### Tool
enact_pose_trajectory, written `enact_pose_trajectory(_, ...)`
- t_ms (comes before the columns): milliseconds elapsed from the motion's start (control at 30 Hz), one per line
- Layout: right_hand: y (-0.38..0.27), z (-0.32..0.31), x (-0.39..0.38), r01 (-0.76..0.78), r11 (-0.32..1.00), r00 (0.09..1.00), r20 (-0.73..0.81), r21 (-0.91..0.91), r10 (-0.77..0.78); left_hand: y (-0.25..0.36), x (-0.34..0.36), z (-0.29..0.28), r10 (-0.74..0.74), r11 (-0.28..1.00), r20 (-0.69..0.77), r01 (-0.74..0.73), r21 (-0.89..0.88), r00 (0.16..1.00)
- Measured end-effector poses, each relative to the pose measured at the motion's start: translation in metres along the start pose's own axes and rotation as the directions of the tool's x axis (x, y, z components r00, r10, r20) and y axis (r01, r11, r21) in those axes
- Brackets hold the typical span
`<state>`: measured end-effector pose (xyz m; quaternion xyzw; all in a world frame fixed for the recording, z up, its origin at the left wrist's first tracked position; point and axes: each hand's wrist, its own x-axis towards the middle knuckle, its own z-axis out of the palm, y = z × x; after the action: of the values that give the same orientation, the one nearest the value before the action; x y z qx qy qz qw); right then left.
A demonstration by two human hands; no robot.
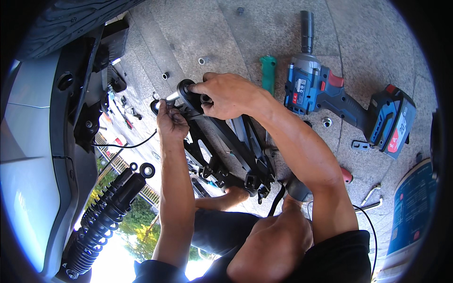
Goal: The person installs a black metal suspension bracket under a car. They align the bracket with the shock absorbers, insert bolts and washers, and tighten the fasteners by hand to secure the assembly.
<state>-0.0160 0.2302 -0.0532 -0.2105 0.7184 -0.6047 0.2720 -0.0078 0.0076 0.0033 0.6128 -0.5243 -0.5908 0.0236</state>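
Note:
A black metal frame (222,141) lies along the pavement below my hands, with round eyes at its upper end and a silver cylinder (172,96) between them. My left hand (172,120) grips the left eye, thumb raised against it and fingers curled. My right hand (226,96) is closed around the right eye, index fingertip at the silver cylinder; its fingers partly hide that part. Just right of them lie a green-handled tool (268,70) and a blue cordless impact wrench (304,85) with a long socket (307,30).
A silver vehicle body (28,141) fills the left, with a tyre (66,19) above and a coil-spring shock absorber (101,221) below. Loose sockets (326,121), a small bracket (359,145) and hex keys (373,203) lie on the pavement (368,47). A blue-labelled container (410,207) stands at right.

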Motion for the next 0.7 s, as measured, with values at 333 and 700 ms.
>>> enact_pose_trajectory(333, 0.013, 0.005, -0.002, 0.079, 0.989, 0.984, -0.167, 0.128, -0.057, 0.000, 0.002, -0.003, -0.021, 1.000, 0.039, 0.021, -0.013, 0.999)
enact_pose_trajectory(700, 0.011, 0.026, 0.009, 0.164, 0.935, 0.875, -0.484, 0.315, 0.010, -0.001, 0.002, -0.003, 0.001, 0.999, 0.031, 0.000, -0.034, 1.000)
